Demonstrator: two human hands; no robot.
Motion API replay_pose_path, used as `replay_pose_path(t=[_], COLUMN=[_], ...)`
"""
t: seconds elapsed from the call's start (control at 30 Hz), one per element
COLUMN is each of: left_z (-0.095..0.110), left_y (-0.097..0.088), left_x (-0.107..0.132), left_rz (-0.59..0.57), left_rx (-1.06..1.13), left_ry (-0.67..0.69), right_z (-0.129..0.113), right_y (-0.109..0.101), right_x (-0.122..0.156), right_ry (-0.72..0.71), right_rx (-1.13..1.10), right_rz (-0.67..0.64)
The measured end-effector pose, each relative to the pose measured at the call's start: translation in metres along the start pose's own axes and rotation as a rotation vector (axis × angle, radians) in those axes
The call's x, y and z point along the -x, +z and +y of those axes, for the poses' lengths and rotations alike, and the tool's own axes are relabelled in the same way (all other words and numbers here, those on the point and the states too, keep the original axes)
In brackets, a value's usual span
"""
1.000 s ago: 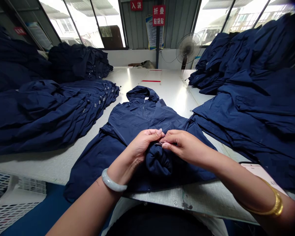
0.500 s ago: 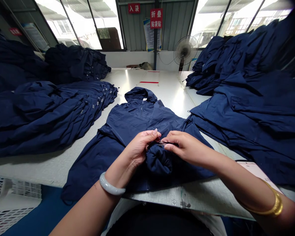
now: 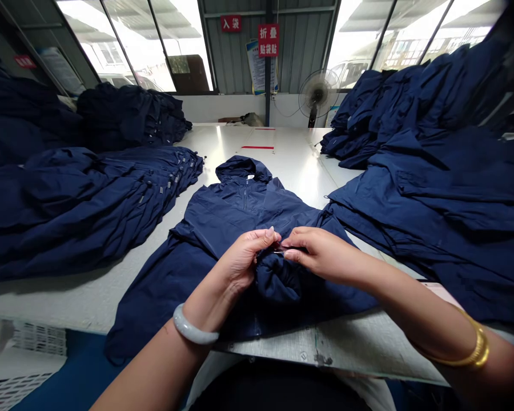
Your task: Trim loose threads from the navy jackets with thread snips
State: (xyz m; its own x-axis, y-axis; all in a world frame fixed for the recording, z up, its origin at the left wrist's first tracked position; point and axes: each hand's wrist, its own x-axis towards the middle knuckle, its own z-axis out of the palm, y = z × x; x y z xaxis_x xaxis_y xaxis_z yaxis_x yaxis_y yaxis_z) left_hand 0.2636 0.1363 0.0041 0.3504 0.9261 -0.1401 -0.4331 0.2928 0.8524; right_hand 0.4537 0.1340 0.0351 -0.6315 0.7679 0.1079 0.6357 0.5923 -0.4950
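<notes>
A navy hooded jacket (image 3: 240, 211) lies flat on the white table (image 3: 89, 297), hood pointing away from me. Its lower part is bunched up into a lump just in front of me. My left hand (image 3: 242, 260) pinches the top of that lump, fingers closed on the fabric. My right hand (image 3: 321, 251) meets it from the right, thumb and fingers pinched on a small thin dark piece at the same spot, probably a zipper pull. A pale bangle is on my left wrist, a gold one on my right.
Stacks of navy jackets (image 3: 81, 200) fill the table's left side, with taller piles (image 3: 445, 171) on the right. A standing fan (image 3: 314, 94) and red signs (image 3: 268, 33) are at the far end. A white plastic basket (image 3: 21, 365) sits below left.
Both hands stay pinched on the bunched fabric with only slight finger shifts. The view has tilted a little, so everything sits slightly lower in the picture.
</notes>
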Motion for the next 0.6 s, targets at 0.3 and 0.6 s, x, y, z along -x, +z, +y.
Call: replay_pose_path(t=[0.3,0.6], left_z=[0.0017,-0.0003], left_y=[-0.0037,0.0027], left_x=[-0.0044,-0.0025], left_rz=[0.03,0.04], left_rx=[0.016,0.024], left_ry=[-0.026,0.02], right_z=[0.0009,-0.007], right_y=[-0.0066,-0.0022], right_x=[-0.0002,-0.0049], right_ry=[0.029,-0.071], right_rx=[-0.054,-0.057], right_rz=[-0.006,-0.009])
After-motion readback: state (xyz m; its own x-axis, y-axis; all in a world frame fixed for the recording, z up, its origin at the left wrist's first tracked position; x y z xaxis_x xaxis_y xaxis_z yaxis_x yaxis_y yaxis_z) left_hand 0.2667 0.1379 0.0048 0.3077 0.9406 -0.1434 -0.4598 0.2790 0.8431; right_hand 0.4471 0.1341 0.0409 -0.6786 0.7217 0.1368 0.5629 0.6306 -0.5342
